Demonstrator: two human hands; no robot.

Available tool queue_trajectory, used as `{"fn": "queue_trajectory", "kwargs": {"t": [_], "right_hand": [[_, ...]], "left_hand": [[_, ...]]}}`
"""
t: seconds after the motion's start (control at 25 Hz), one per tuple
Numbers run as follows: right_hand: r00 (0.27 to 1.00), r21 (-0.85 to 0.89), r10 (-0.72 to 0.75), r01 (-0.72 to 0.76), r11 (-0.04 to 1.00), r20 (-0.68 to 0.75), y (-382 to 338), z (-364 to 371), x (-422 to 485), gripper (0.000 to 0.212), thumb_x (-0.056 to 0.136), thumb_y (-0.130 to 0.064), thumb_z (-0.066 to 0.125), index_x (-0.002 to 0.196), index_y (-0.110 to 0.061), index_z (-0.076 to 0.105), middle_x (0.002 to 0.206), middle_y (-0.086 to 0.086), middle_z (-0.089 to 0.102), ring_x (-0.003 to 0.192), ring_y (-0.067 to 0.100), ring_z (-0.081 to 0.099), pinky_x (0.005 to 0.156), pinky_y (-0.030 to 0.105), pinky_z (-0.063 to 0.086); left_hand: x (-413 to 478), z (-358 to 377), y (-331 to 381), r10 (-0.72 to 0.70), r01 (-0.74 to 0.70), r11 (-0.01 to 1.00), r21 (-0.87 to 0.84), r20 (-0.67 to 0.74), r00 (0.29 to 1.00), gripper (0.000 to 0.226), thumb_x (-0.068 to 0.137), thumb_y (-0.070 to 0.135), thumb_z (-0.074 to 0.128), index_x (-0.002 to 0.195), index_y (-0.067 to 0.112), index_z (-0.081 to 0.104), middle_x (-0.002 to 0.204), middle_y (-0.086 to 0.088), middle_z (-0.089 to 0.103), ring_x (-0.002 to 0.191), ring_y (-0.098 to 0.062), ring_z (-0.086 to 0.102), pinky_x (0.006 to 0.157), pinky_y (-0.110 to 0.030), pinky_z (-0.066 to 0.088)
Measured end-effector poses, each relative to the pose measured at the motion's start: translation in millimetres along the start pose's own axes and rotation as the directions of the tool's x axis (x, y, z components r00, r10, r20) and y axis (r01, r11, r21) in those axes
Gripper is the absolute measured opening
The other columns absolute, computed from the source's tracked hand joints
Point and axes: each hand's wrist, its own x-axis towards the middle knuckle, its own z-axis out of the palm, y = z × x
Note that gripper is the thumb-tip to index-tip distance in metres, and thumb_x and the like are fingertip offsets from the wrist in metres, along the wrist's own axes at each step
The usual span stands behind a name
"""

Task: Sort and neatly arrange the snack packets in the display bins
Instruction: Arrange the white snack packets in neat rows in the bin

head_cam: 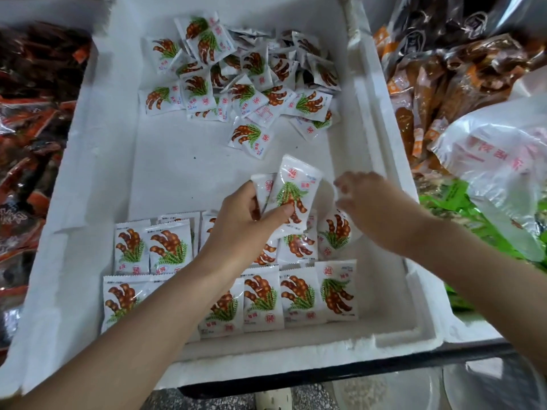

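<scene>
The left hand [242, 220] pinched two white packets [291, 187] over the foam bin [381, 143], its forearm [142, 321] hiding some packet rows [263, 297], while the right hand [373, 205] was too blurred to tell its grip.

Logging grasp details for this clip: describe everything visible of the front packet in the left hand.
The front packet is a small white glossy sachet, plastic by its look, sealed, printed with brown pods, green leaves and a red round mark. It stands upright, tilted slightly right, above the near rows in the white foam bin. The left hand pinches its lower part, thumb on the print; a second packet lies behind it.
</scene>
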Motion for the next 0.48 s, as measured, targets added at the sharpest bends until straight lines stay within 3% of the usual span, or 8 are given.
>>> {"fn": "queue_trajectory", "kwargs": {"t": [0.08,0.24,0.36,0.48], "right_hand": [[0.986,-0.212,0.004,0.033,0.977,0.168,-9.1,10.0,-3.5,0.028,0.097,-0.012,0.043,0.124,-0.007,0.046,0.118,0.012,0.054,0.105,0.027,0.055,0.083,0.032,0.046],[0.983,-0.004,0.073,-0.073,0.997,0.167,-7.9,22.2,8.3,0.031,0.093,-0.006,0.048,0.124,-0.006,0.042,0.113,0.011,0.056,0.1,0.03,0.06,0.08,0.035,0.051],[0.992,0.233,0.086,-0.106,0.967,0.094,3.7,24.9,18.8,0.026,0.091,-0.002,0.049,0.115,-0.014,0.052,0.105,0.009,0.063,0.093,0.027,0.063,0.077,0.039,0.056],[0.988,0.233,0.041,-0.075,0.97,0.146,8.4,23.5,28.4,0.017,0.09,-0.003,0.052,0.097,-0.014,0.062,0.102,0.006,0.064,0.091,0.022,0.062,0.081,0.036,0.054]], "left_hand": [[-4.6,-0.6,-1.8,-0.002,0.002,1.0,-0.003,0.005,1.0,0.019,0.088,0.016,0.065,0.096,0.032,0.059,0.094,0.012,0.071,0.086,0.0,0.067,0.072,-0.014,0.053],[-9.4,-0.8,-4.2,-0.028,0.028,1.0,0.011,0.017,0.999,0.02,0.089,0.019,0.064,0.099,0.035,0.057,0.098,0.018,0.068,0.09,0.004,0.064,0.072,-0.01,0.046],[-9.1,-3.5,-7.1,-0.04,0.039,0.999,0.014,0.011,0.999,0.02,0.089,0.02,0.064,0.101,0.035,0.057,0.099,0.019,0.068,0.09,0.005,0.064,0.072,-0.011,0.046],[-10.1,-7.0,-9.7,-0.05,0.05,0.999,0.013,-0.002,0.999,0.021,0.089,0.02,0.064,0.1,0.036,0.06,0.096,0.02,0.069,0.088,0.007,0.065,0.07,-0.01,0.045]]}}
